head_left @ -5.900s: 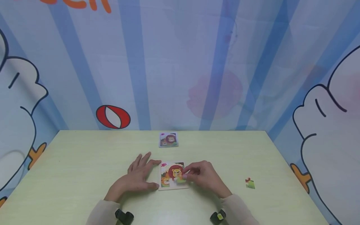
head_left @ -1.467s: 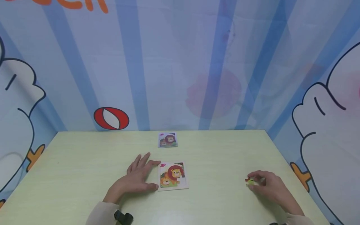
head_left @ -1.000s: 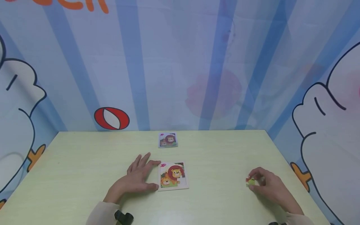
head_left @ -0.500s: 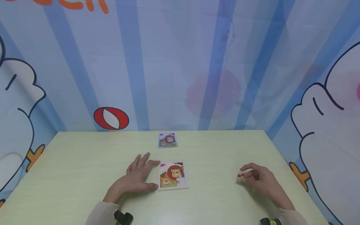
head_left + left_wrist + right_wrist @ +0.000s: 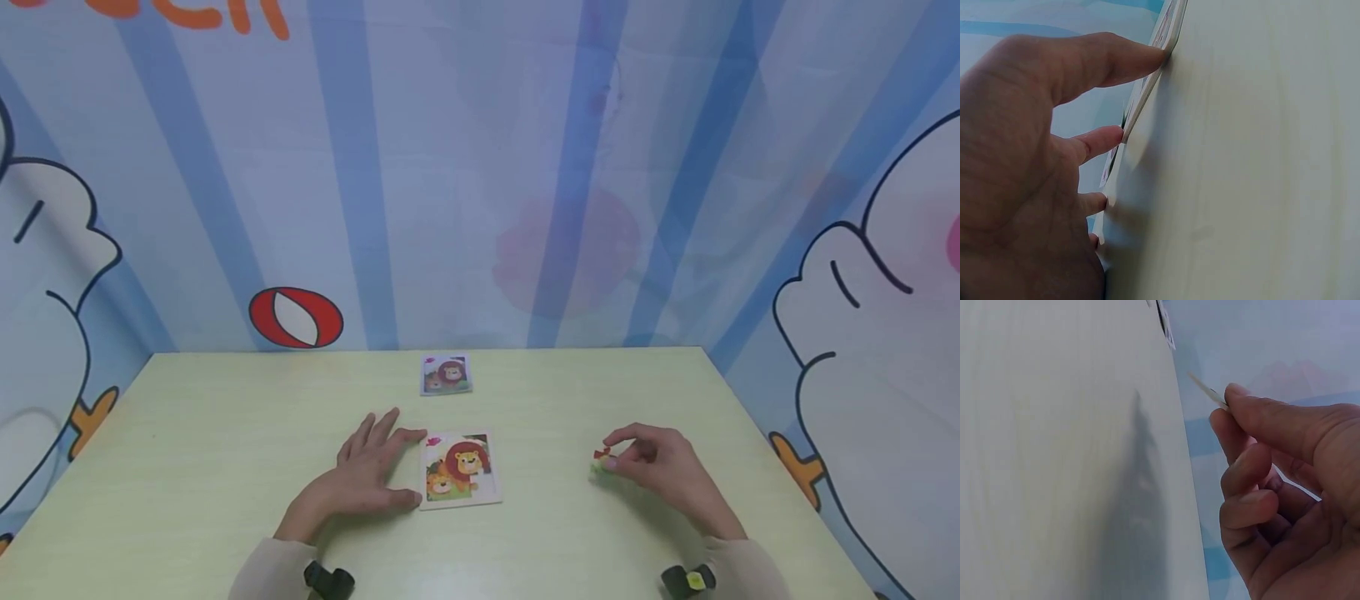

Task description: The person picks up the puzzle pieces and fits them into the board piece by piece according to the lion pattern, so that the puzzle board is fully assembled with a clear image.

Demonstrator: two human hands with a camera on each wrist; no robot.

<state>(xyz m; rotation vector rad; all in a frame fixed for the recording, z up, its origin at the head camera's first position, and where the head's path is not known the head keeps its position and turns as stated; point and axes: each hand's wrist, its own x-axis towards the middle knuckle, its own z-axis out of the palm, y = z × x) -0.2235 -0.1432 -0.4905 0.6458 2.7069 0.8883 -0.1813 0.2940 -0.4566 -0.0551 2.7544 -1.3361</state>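
Observation:
A square lion jigsaw puzzle (image 5: 459,468) lies flat on the table, with a pale gap at the lower right of its picture. My left hand (image 5: 362,477) rests beside it, fingers spread, thumb and index fingertip touching its left edge; the left wrist view shows the same contact on the board's edge (image 5: 1147,87). Right of the board, my right hand (image 5: 663,467) pinches a small green and red puzzle piece (image 5: 600,461) between thumb and index finger. In the right wrist view that thin piece (image 5: 1207,389) is seen edge-on above the table, its far part hidden by fingertips.
A smaller card with the same lion picture (image 5: 446,375) lies behind the puzzle near the table's back edge. The pale wooden table (image 5: 225,433) meets a blue striped cloth backdrop (image 5: 465,167) at the back and sides.
A piece was put down in the puzzle's lower middle earlier. My right hand then took the remaining piece from the table's right side, lifted it and moved left. My left hand stayed put.

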